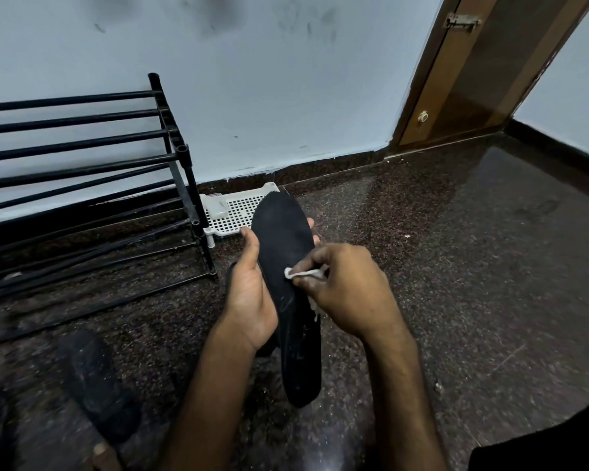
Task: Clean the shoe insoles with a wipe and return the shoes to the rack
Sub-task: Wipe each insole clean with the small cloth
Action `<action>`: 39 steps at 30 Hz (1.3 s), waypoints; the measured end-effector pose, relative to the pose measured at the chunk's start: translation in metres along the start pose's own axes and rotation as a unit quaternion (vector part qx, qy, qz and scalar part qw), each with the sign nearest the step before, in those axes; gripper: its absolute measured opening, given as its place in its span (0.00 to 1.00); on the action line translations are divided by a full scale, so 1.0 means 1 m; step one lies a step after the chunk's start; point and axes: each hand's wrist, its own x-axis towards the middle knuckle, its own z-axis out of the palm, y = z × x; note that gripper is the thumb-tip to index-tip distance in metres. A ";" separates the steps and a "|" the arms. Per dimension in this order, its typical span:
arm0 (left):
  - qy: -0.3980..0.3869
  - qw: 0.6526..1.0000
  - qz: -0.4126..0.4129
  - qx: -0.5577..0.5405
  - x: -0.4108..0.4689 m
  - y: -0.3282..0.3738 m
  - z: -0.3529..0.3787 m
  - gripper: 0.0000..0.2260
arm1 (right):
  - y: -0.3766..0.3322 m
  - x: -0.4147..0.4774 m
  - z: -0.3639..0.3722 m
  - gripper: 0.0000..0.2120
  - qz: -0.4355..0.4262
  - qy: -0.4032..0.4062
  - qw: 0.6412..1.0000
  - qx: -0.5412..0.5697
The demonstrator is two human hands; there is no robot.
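Observation:
A long black insole (286, 246) stands almost upright above the floor, toe end away from me. My left hand (250, 294) grips its left edge, thumb on the front face and fingertips showing past its right edge. My right hand (347, 287) pinches a small crumpled white wipe (301, 273) and presses it on the middle of the insole. A second black insole or shoe (96, 382) lies blurred on the floor at lower left. The black bar shoe rack (82, 164) stands at the left against the wall, with no shoes visible on it.
A white perforated plastic tray (238, 212) lies on the floor between the rack and the wall, behind the insole. The floor is dark speckled granite (456, 266). A brown wooden door (473, 79) stands at the upper right. Part of my foot shows at the bottom left.

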 end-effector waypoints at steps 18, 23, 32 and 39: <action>0.001 1.000 -0.004 0.006 0.001 -0.001 0.001 0.34 | -0.016 0.002 0.013 0.04 -0.045 0.036 0.997 0.056; 0.005 1.000 -0.007 0.007 0.002 0.002 -0.001 0.35 | -0.002 -0.002 0.002 0.04 0.019 0.096 0.995 -0.017; 0.029 1.000 -0.004 -0.006 0.001 0.009 -0.003 0.36 | -0.001 -0.003 0.006 0.04 0.016 0.035 0.999 0.000; 0.023 1.000 0.003 -0.014 0.002 0.006 -0.003 0.34 | -0.010 -0.002 0.015 0.04 -0.016 0.039 0.998 0.054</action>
